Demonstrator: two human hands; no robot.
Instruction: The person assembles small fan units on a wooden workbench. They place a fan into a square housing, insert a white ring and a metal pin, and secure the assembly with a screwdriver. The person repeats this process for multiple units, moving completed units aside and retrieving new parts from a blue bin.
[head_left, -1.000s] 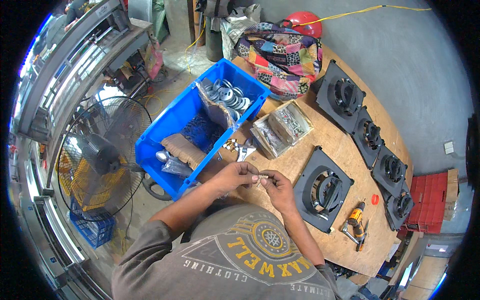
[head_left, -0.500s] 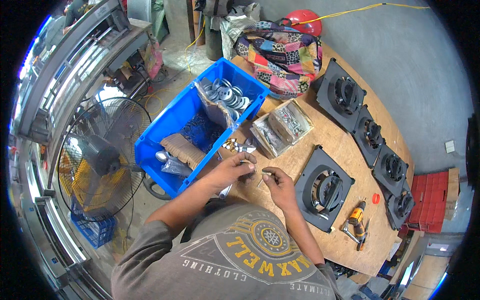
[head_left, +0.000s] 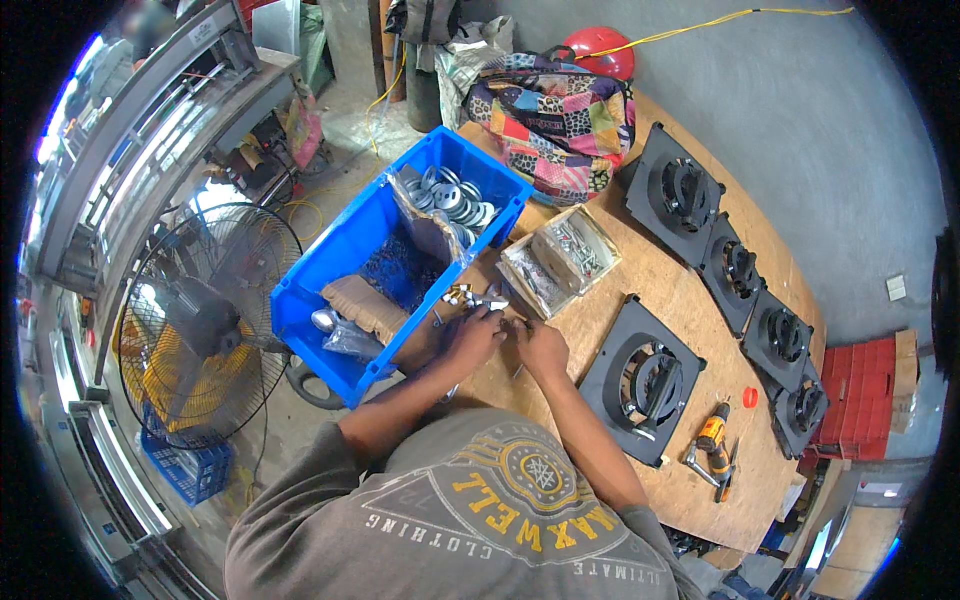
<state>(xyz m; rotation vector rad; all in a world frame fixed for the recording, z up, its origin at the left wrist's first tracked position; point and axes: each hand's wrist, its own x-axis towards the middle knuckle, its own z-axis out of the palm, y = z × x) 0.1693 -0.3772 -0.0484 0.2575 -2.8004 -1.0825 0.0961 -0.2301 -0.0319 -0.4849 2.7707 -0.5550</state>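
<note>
My left hand [head_left: 474, 341] is over the near part of the wooden table, its fingers bent and drawn together beside a small heap of brass and silver metal fittings [head_left: 462, 296]. Close to its right, my right hand [head_left: 543, 348] has its fingers pinched at the near corner of a small divided wooden box [head_left: 548, 314] of screws and small metal parts. Whatever the fingertips hold is too small to make out. Right of my hands lies a black square gas-burner plate [head_left: 612, 385] with a round burner assembly in its middle.
A blue plastic crate [head_left: 300, 283] with metal discs, small dark parts and cardboard dividers stands to the left. More burner plates [head_left: 652, 205] line the far right edge. A yellow-black drill [head_left: 713, 436], a red ring [head_left: 750, 397], a patchwork bag [head_left: 560, 120] and a fan [head_left: 205, 320] are around.
Both hands have moved forward, away from my body, toward the fittings and the small wooden box. My fingers now point down more. The burner plate and drill stay where they were.
</note>
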